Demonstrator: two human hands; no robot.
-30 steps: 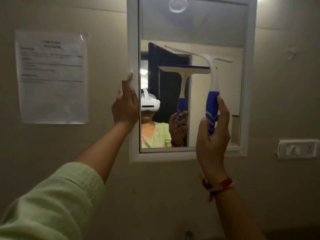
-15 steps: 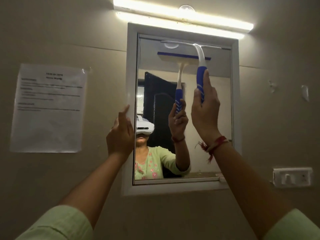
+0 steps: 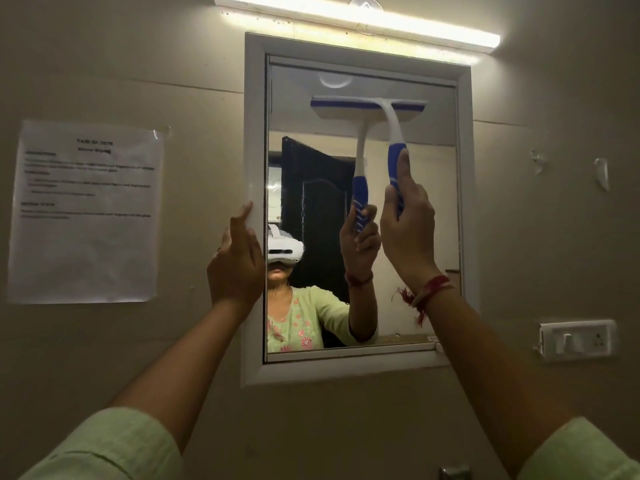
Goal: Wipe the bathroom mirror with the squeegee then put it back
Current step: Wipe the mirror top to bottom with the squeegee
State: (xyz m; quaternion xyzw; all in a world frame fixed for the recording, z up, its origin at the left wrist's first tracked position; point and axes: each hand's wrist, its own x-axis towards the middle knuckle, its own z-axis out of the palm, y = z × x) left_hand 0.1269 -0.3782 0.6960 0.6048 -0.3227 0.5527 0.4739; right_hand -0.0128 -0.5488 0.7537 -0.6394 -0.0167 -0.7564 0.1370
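A white-framed bathroom mirror (image 3: pixel 429 220) hangs on the beige wall. My right hand (image 3: pixel 410 233) grips the blue handle of a white and blue squeegee (image 3: pixel 391 133), whose blade lies flat across the glass near the mirror's top, right of centre. My left hand (image 3: pixel 237 261) rests on the left side of the mirror frame (image 3: pixel 254 133), fingers up along its edge, holding nothing. The glass reflects the squeegee, the hand and a person in a green top.
A lit tube lamp (image 3: pixel 356 19) runs above the mirror. A printed paper sheet (image 3: pixel 86 213) is taped to the wall at left. A white switch plate (image 3: pixel 576 339) sits at lower right, and small wall hooks (image 3: pixel 602 173) are at upper right.
The squeegee went up to the mirror's top edge, then came a little way down the glass. The view tilted upward. My left hand stayed on the frame.
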